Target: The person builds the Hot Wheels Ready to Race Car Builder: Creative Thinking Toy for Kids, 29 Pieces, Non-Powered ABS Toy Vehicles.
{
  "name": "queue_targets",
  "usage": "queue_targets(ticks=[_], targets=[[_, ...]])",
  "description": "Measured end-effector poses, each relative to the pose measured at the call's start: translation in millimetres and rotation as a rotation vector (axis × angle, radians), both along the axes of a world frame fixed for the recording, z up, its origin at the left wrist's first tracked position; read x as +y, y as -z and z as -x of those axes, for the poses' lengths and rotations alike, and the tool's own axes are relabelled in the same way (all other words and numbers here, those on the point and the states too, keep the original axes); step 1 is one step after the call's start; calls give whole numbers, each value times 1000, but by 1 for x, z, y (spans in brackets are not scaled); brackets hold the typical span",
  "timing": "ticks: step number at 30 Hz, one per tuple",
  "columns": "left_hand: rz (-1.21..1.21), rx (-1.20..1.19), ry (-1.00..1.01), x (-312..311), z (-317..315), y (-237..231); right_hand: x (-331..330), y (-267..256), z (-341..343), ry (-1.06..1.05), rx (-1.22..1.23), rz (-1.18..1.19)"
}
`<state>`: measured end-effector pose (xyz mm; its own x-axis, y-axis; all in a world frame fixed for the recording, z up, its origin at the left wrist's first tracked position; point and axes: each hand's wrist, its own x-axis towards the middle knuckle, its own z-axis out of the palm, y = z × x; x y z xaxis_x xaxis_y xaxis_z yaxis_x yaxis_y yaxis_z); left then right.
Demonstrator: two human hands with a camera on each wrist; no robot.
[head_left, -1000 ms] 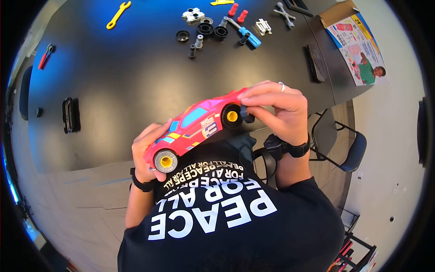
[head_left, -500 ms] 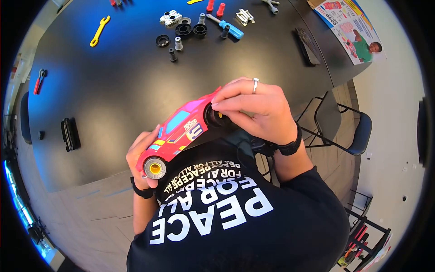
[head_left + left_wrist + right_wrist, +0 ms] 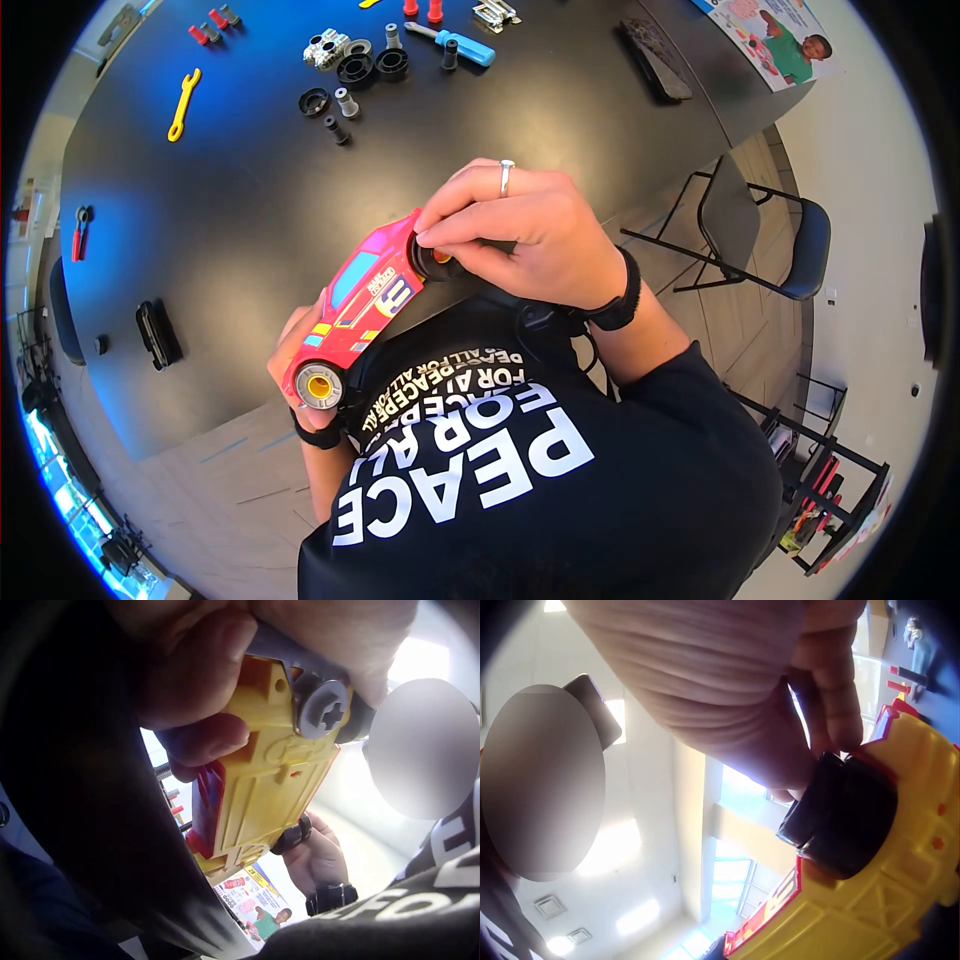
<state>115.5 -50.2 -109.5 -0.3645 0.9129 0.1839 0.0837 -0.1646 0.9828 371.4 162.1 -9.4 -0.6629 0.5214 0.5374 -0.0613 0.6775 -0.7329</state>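
In the head view, the toy car (image 3: 360,290) is held between the two grips, off the counter (image 3: 240,220). It is clasped at the striped end by the left grip (image 3: 293,350), some of whose fingers are hidden behind the body; at the other end the right grip (image 3: 530,235) is pinched at the black wheel (image 3: 432,262), which is partly covered by its fingers. Beyond the right grip are seen the blue screwdriver (image 3: 470,47), black rims (image 3: 355,69) and a silver block (image 3: 325,48). The yellow wrench (image 3: 184,105) is placed beyond the left grip, and a black case (image 3: 157,335) is set to that grip's left. The car's long axis is slanted up from left grip to right grip, with the lettered side turned to the camera.

In the left wrist view, the yellow underside (image 3: 259,772) is shown, gripped by the left grip's curled fingers beside a grey wheel (image 3: 324,712). The long axis is run away toward the right grip.

In the right wrist view, a black part (image 3: 817,799) is pinched at the wheel; whether it is separate cannot be told. The yellow underside is extended below and right of the right grip.
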Motion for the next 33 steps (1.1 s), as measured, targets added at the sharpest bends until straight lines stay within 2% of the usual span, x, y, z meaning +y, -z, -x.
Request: queue_targets(ticks=[9, 12, 14, 18, 20, 22, 24, 28, 30, 33], targets=[[-2, 18, -13, 0, -1, 0, -3, 7, 0, -6, -34, -105], [-21, -61, -12, 0, -3, -2, 0, 4, -7, -40, -35, 5], [-13, -21, -19, 1, -3, -2, 4, 7, -9, -37, -104, -62], [-77, 79, -21, 4, -2, -4, 7, 7, -9, -49, -104, -22], [-6, -12, 18, 3, -3, -13, 16, 2, -12, 24, -39, 104], [48, 73, 9, 1, -2, -16, 43, 25, -14, 202, 28, 67], [104, 155, 1, 2, -1, -20, 62, 33, -11, 351, -142, 244], [73, 61, 17, 5, -2, -23, 84, 55, 8, 373, -334, 119], [67, 69, 40, 4, -1, -21, 97, 65, 16, 431, -290, -123], [62, 52, 37, 4, 0, -21, 119, 62, 25, 431, -366, -73]])
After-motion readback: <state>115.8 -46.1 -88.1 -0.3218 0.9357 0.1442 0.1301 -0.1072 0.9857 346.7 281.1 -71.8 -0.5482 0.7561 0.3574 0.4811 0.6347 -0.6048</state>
